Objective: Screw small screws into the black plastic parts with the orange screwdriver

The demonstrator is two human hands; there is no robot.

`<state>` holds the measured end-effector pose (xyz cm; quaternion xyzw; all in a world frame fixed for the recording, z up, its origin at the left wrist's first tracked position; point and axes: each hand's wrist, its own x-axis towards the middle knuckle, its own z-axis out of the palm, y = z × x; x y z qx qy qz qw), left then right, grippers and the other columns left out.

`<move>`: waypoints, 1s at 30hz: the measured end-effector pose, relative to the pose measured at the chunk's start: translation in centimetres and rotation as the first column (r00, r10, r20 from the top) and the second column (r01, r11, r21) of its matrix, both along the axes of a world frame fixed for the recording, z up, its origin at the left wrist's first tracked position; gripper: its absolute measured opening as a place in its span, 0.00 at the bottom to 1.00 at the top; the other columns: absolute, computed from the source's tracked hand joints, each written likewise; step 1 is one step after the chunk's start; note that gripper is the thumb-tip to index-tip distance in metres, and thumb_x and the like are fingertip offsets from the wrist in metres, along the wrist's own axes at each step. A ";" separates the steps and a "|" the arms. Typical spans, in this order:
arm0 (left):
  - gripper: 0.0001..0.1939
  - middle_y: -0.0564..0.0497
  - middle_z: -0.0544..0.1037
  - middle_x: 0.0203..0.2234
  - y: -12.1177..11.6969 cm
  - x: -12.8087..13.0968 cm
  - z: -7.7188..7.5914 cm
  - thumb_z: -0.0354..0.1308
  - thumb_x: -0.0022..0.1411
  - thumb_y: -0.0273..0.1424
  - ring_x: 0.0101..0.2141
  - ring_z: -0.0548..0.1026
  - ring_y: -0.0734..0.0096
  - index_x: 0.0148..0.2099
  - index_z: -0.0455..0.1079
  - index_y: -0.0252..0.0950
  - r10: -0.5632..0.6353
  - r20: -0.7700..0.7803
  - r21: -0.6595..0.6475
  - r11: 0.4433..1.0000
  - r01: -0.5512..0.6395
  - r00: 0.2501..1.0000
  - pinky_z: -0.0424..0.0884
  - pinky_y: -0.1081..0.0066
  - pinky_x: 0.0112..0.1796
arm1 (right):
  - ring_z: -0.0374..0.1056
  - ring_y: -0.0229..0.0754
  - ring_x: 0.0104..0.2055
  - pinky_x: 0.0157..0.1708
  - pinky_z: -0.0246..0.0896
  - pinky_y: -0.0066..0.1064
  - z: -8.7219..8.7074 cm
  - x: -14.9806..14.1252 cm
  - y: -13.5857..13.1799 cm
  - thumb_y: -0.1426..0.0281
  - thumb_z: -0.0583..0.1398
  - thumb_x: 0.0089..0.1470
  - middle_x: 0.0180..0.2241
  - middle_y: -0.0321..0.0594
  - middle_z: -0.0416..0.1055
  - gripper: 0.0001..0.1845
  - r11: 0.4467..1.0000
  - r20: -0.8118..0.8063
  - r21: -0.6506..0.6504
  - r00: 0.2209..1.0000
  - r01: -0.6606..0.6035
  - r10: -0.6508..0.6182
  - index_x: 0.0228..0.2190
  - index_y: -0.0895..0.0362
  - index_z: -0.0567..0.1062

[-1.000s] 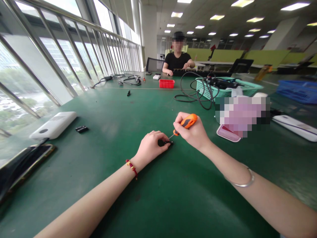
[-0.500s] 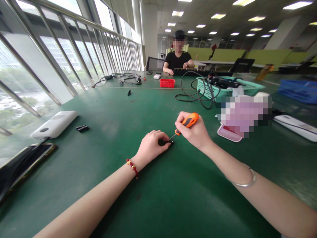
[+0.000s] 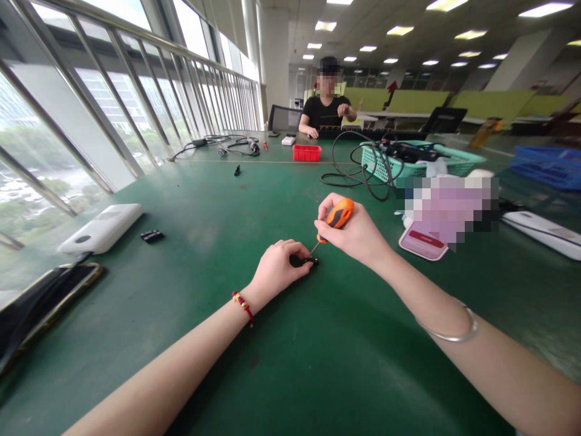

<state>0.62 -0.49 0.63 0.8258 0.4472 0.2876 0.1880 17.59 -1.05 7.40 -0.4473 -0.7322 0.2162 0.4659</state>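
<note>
The orange-and-black screwdriver [image 3: 341, 212] had been shifted slightly up and toward the left hand [image 3: 276, 266], while its tip was kept at the small black part [image 3: 311, 260]. By this, the tool appeared to have been re-angled over the same spot, with the part left in place; whether anything had been turned or loosened could not be told.

The bulbous handle, bright and smooth with darker inset grips, was grasped between the thumb and fingers of the right hand [image 3: 356, 233]. Its thin metal shaft [image 3: 315, 247] was slanted down toward the part. The part, dark and partly hidden by the fingers, was pinched by the left hand low against the smooth, faintly scuffed green tabletop [image 3: 272, 375]; its full shape could not be made out.

To the left, a small black slotted piece [image 3: 152, 235] was seen lying near a glossy white device with rounded corners [image 3: 109, 227]. Farther off, a shallow red plastic tray [image 3: 306, 153] was set apart from the perforated mint-green plastic basket [image 3: 399, 175]. A pink-edged phone [image 3: 423, 240] was partly covered on the right. Across the table, one hand of a seated person [image 3: 345, 111] had been raised.
</note>
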 end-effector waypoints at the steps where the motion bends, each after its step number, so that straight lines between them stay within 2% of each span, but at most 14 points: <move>1: 0.03 0.53 0.77 0.29 0.1 0.0 -0.1 0.60 0.53 0.31 0.33 0.73 0.68 0.32 0.72 0.38 -0.004 0.007 -0.004 1.000 0.004 1.000 0.69 0.67 0.38 | 0.59 0.33 0.23 0.26 0.54 0.27 0.1 0.2 0.0 0.71 0.60 0.43 0.21 0.28 0.62 0.07 1.000 0.010 0.003 1.000 0.003 -0.003 0.25 0.54 0.64; 5: 0.04 0.52 0.77 0.30 0.2 -0.1 -0.2 0.60 0.53 0.31 0.33 0.74 0.68 0.32 0.72 0.37 -0.011 0.033 -0.030 0.999 0.012 0.999 0.70 0.68 0.38 | 0.55 0.32 0.21 0.23 0.52 0.26 0.4 0.7 0.0 0.73 0.61 0.39 0.22 0.26 0.59 0.14 0.999 0.051 -0.037 0.999 -0.018 0.020 0.30 0.53 0.62; 8: 0.03 0.52 0.77 0.29 0.2 0.0 -0.1 0.61 0.52 0.30 0.33 0.74 0.68 0.32 0.72 0.37 -0.005 0.057 -0.049 0.999 0.008 0.998 0.70 0.68 0.37 | 0.56 0.33 0.20 0.23 0.53 0.26 0.3 0.6 -0.1 0.72 0.61 0.39 0.21 0.26 0.59 0.16 0.995 0.056 -0.081 0.997 -0.052 0.057 0.31 0.52 0.62; 13: 0.04 0.53 0.77 0.29 0.1 0.0 0.0 0.60 0.52 0.30 0.32 0.74 0.68 0.32 0.71 0.37 0.001 0.051 -0.032 0.999 0.001 0.999 0.69 0.68 0.37 | 0.62 0.36 0.21 0.23 0.54 0.27 0.1 -0.2 -0.4 0.62 0.62 0.44 0.19 0.30 0.62 0.13 0.990 0.021 -0.111 0.996 0.086 -0.084 0.25 0.54 0.64; 16: 0.04 0.53 0.77 0.29 0.0 0.0 0.0 0.60 0.51 0.29 0.32 0.74 0.68 0.32 0.71 0.37 0.007 0.033 -0.014 1.000 -0.006 0.999 0.69 0.67 0.37 | 0.63 0.35 0.22 0.24 0.55 0.27 0.2 -0.3 -0.5 0.65 0.62 0.44 0.20 0.30 0.64 0.10 0.990 -0.022 -0.125 0.997 0.069 -0.073 0.24 0.55 0.65; 18: 0.04 0.53 0.77 0.29 0.0 0.0 0.1 0.60 0.50 0.28 0.32 0.73 0.68 0.32 0.72 0.37 0.011 0.029 -0.013 1.000 -0.011 1.000 0.69 0.67 0.38 | 0.60 0.33 0.21 0.23 0.54 0.26 0.3 -0.1 -0.4 0.69 0.62 0.41 0.20 0.28 0.62 0.09 0.994 -0.029 -0.087 0.998 0.059 -0.062 0.25 0.55 0.65; 23: 0.04 0.52 0.77 0.30 0.0 0.0 0.2 0.60 0.50 0.27 0.33 0.73 0.68 0.32 0.72 0.37 -0.002 0.040 -0.032 0.999 0.003 0.999 0.69 0.68 0.37 | 0.56 0.32 0.20 0.22 0.53 0.26 0.0 0.0 -0.3 0.73 0.61 0.37 0.21 0.26 0.58 0.15 0.997 -0.101 -0.067 0.994 -0.039 0.032 0.29 0.53 0.62; 25: 0.03 0.52 0.77 0.30 0.0 0.0 0.1 0.59 0.51 0.27 0.33 0.73 0.68 0.32 0.71 0.37 -0.013 0.044 -0.030 0.999 0.014 0.999 0.69 0.68 0.37 | 0.56 0.33 0.20 0.22 0.53 0.27 -0.3 -0.1 -0.4 0.68 0.62 0.40 0.20 0.27 0.58 0.14 0.998 -0.089 -0.068 0.996 0.000 -0.006 0.29 0.53 0.62; 28: 0.03 0.52 0.77 0.30 0.0 0.0 0.1 0.59 0.51 0.27 0.33 0.73 0.68 0.32 0.71 0.37 -0.018 0.040 -0.025 1.000 0.019 0.999 0.69 0.69 0.37 | 0.56 0.35 0.19 0.21 0.50 0.28 -0.6 -0.4 -0.6 0.59 0.63 0.44 0.17 0.28 0.60 0.15 0.989 0.019 -0.052 0.991 0.135 -0.134 0.28 0.53 0.63; 30: 0.03 0.52 0.77 0.29 -0.1 0.1 0.2 0.59 0.51 0.28 0.33 0.73 0.68 0.32 0.71 0.37 -0.016 0.043 -0.025 1.000 0.017 0.999 0.70 0.69 0.37 | 0.59 0.36 0.20 0.23 0.51 0.28 -0.6 -0.6 -0.8 0.58 0.61 0.46 0.18 0.31 0.64 0.14 0.986 0.066 -0.038 0.985 0.161 -0.159 0.25 0.53 0.65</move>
